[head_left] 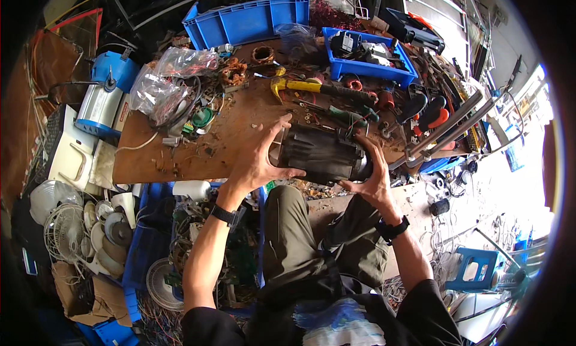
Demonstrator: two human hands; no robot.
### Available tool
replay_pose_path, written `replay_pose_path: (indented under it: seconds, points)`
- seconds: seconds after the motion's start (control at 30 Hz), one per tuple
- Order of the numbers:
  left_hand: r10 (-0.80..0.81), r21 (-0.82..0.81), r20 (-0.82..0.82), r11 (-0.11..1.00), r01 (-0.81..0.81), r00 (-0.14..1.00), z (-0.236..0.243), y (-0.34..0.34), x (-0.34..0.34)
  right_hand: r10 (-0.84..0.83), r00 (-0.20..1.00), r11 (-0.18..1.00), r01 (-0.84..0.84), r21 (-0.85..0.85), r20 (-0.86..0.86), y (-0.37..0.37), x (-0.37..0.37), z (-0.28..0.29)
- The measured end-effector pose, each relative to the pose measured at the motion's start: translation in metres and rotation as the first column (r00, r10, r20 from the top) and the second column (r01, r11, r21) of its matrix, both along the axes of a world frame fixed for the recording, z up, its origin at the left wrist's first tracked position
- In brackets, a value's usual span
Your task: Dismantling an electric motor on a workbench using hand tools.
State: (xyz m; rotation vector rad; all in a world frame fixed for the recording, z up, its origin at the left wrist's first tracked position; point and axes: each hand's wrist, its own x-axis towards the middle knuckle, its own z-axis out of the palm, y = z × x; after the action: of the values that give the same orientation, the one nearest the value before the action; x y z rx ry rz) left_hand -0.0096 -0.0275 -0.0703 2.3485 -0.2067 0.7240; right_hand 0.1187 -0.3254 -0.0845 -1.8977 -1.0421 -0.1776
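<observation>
A dark ribbed cylindrical motor housing (315, 152) lies sideways between my hands at the front edge of the brown workbench (204, 142). My left hand (269, 154) grips its left end, fingers reaching up over it and thumb along the lower side. My right hand (369, 169) grips the right end, where a pale metal rim shows. Just behind it are a green-handled tool (348, 117) and a hammer (312, 88) with a yellow and black handle.
Blue bins (246, 22) stand at the back. Loose parts, bags (159, 94) and metal bars (450, 121) crowd the bench. A blue and silver machine (102, 106) stands left. A bin of circuit boards (204, 238) is below left. A blue stool (468, 265) stands lower right.
</observation>
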Motion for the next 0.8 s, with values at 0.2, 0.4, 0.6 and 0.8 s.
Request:
replay_pose_path:
  seconds: [0.2,0.4,0.6,0.8]
  points:
    - [0.040,-0.036,-0.014,0.999,-0.040,0.999,0.000,0.003,0.002,-0.001,1.000,1.000,0.001,-0.018,-0.009,0.009,0.005,0.008]
    - [0.130,-0.090,0.001,0.988,-0.130,0.991,-0.010,-0.003,-0.005,0.150,0.986,0.983,-0.156,-0.095,-0.071,0.021,0.033,0.022]
    - [0.289,-0.194,0.096,0.944,-0.267,0.953,-0.018,-0.032,-0.007,0.217,0.976,0.962,-0.212,-0.170,0.010,0.027,0.064,0.044]
    - [0.281,-0.196,0.133,0.947,-0.253,0.950,-0.012,-0.029,-0.028,0.190,0.966,0.972,-0.161,-0.171,0.174,0.048,0.033,0.064]
